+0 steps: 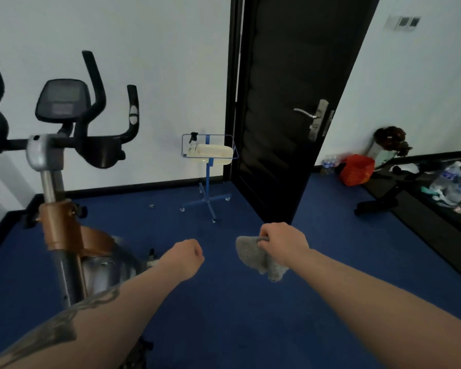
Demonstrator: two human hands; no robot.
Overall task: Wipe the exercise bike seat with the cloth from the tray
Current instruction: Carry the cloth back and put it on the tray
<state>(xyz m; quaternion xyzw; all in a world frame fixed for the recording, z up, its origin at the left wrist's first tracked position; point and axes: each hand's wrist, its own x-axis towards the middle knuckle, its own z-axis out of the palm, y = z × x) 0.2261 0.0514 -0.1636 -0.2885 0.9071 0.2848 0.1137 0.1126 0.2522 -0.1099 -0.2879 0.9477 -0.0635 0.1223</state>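
Note:
A grey cloth (258,259) hangs from my right hand (282,242), which grips its top edge over the blue floor. To its left, my left hand (188,258) is a closed fist holding nothing. The exercise bike (61,182) stands at the left, with black handlebars, a console and a bronze and silver post. Its seat is out of view. The white tray (210,151) sits on a blue wheeled stand by the far wall, with a spray bottle (192,142) at its left end.
A black door (290,102) stands ajar right of the tray stand. Along the right wall are a red bag (355,169), water bottles (449,179) and a black bench (383,198). Blue carpet (224,328) spreads between the bike and the bench.

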